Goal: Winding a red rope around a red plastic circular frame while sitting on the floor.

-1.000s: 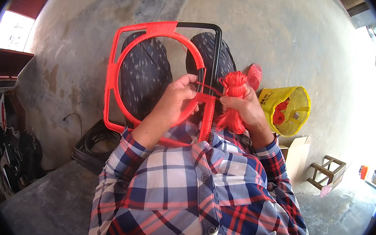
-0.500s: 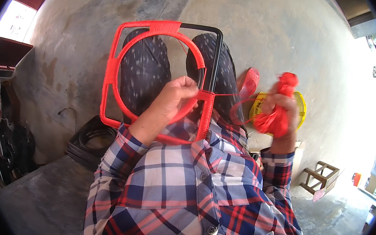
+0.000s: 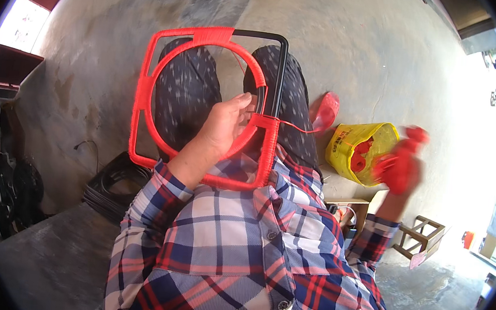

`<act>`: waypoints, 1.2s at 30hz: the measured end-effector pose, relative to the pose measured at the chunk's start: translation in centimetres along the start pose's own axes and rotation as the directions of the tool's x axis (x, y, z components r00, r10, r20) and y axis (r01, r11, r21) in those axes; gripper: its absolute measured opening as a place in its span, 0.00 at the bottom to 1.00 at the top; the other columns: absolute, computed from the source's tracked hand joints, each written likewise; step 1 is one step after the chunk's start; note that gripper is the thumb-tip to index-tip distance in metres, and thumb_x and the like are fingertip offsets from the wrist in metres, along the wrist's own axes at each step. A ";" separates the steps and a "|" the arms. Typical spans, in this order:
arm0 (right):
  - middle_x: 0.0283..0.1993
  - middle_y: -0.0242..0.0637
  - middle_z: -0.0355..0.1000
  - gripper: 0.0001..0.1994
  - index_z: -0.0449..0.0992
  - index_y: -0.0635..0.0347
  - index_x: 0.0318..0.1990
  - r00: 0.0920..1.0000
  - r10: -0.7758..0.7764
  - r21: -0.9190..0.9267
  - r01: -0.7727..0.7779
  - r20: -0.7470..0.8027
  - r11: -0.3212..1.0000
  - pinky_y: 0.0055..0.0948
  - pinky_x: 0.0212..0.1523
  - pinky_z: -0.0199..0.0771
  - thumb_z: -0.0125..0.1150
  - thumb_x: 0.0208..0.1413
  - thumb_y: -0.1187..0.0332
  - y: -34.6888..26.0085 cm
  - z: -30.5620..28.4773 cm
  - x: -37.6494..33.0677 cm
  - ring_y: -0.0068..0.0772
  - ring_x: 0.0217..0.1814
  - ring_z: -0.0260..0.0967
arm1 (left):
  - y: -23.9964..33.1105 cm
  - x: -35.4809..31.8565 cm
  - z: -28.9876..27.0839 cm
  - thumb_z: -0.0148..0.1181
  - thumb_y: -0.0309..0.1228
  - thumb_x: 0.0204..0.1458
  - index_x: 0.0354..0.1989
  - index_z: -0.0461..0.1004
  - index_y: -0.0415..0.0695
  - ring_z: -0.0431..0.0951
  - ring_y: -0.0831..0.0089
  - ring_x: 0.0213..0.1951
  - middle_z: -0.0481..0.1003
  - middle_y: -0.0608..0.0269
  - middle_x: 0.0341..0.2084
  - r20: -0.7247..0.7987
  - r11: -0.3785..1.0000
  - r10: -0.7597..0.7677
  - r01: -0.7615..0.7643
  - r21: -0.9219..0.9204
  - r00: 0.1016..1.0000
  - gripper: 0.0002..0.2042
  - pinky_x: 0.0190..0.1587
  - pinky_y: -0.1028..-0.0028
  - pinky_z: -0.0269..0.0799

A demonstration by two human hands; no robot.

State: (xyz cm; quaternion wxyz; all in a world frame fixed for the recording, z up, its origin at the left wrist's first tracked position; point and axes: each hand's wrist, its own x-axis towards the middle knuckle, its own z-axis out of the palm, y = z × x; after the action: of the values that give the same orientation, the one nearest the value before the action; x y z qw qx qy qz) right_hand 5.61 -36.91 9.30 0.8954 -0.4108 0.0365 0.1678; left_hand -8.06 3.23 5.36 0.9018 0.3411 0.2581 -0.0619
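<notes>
A square black metal frame with a round ring inside it (image 3: 141, 95) leans over my lap, mostly wrapped in red strip. Black metal shows bare at its upper right corner and on a short stretch of the ring's right side. My left hand (image 3: 221, 123) reaches inside the ring, its fingers loosely curled at that bare stretch; their tips are partly hidden. Out to the right, my right hand (image 3: 411, 175) is closed round a bundle of red strip (image 3: 397, 165), both smeared by motion. A red strand (image 3: 295, 126) runs rightward from the frame's wrapped right side.
A yellow bucket (image 3: 343, 148) with red pieces inside stands to the right, beside a red shoe (image 3: 326, 111). A small wooden stool (image 3: 421, 236) and an open box (image 3: 346, 214) lie nearer. Coiled black tubing (image 3: 116, 182) sits at the left.
My right hand has swung right and down with the red bundle, uncovering the yellow bucket. The fingers of my left hand have loosened from a pinch. The frame has shifted slightly left.
</notes>
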 end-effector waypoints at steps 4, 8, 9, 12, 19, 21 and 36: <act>0.37 0.45 0.75 0.25 0.72 0.67 0.50 0.639 0.678 -0.932 0.250 0.364 0.264 0.31 0.42 0.72 0.66 0.44 0.63 8.7 13.0 -0.4 0.35 0.39 0.74 | 0.1 0.0 0.8 0.51 0.43 0.56 0.50 0.68 0.36 0.74 0.67 0.45 0.74 0.59 0.42 0.211 0.995 0.069 -0.051 -0.088 0.975 0.21 0.52 0.68 0.68; 0.39 0.60 0.73 0.33 0.63 0.71 0.57 0.730 0.579 -0.925 0.354 0.364 0.135 0.39 0.46 0.71 0.66 0.42 0.66 12.4 17.9 1.2 0.57 0.46 0.70 | 0.5 -1.4 2.2 0.47 0.46 0.59 0.55 0.63 0.35 0.74 0.65 0.47 0.72 0.56 0.47 0.229 0.980 0.080 -0.034 -0.197 0.970 0.26 0.54 0.65 0.67; 0.43 0.56 0.73 0.36 0.59 0.71 0.61 0.732 0.585 -0.931 0.338 0.350 0.134 0.36 0.48 0.70 0.64 0.43 0.66 12.0 18.4 1.7 0.50 0.49 0.72 | 0.8 -1.8 2.9 0.42 0.44 0.61 0.54 0.65 0.37 0.74 0.65 0.46 0.72 0.56 0.45 0.201 0.986 0.043 -0.010 -0.165 0.979 0.23 0.53 0.66 0.67; 0.48 0.48 0.72 0.34 0.58 0.68 0.62 0.774 0.327 -0.796 0.350 0.542 0.494 0.35 0.50 0.70 0.61 0.45 0.72 14.3 14.7 3.6 0.40 0.53 0.70 | 0.1 -0.3 -0.1 0.48 0.38 0.60 0.55 0.64 0.39 0.76 0.66 0.44 0.73 0.57 0.44 0.365 0.983 -0.018 0.083 -0.163 0.931 0.19 0.49 0.65 0.73; 0.56 0.44 0.66 0.31 0.66 0.64 0.56 0.728 -0.032 -0.698 0.668 0.684 0.259 0.37 0.57 0.65 0.69 0.40 0.72 15.0 19.4 3.4 0.43 0.61 0.63 | -0.5 -1.9 1.4 0.55 0.30 0.56 0.52 0.63 0.39 0.72 0.72 0.40 0.70 0.61 0.41 -0.141 0.834 0.540 -0.505 0.223 0.830 0.17 0.47 0.72 0.68; 0.55 0.47 0.65 0.30 0.68 0.63 0.52 0.538 0.040 -0.539 0.842 0.842 0.028 0.44 0.61 0.59 0.70 0.38 0.67 16.5 20.6 2.5 0.51 0.66 0.57 | -0.9 -2.1 1.3 0.55 0.31 0.55 0.52 0.62 0.38 0.70 0.72 0.43 0.68 0.60 0.44 0.036 0.692 0.668 -0.637 0.341 0.744 0.18 0.49 0.73 0.66; 0.29 0.36 0.75 0.12 0.75 0.65 0.29 0.755 0.606 -0.960 0.114 0.251 0.255 0.32 0.39 0.71 0.60 0.46 0.62 6.1 11.6 3.5 0.32 0.32 0.72 | -0.3 -1.1 0.9 0.48 0.34 0.59 0.49 0.65 0.42 0.62 0.83 0.23 0.68 0.67 0.23 -0.172 0.923 0.344 -0.299 0.241 0.923 0.13 0.26 0.82 0.57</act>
State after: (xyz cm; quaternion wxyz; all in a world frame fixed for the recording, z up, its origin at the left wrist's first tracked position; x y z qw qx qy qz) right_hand 6.00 -23.58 11.85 0.3956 -0.7676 -0.2776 0.4209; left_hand -8.69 2.33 6.33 0.8260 0.4767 0.2845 0.0972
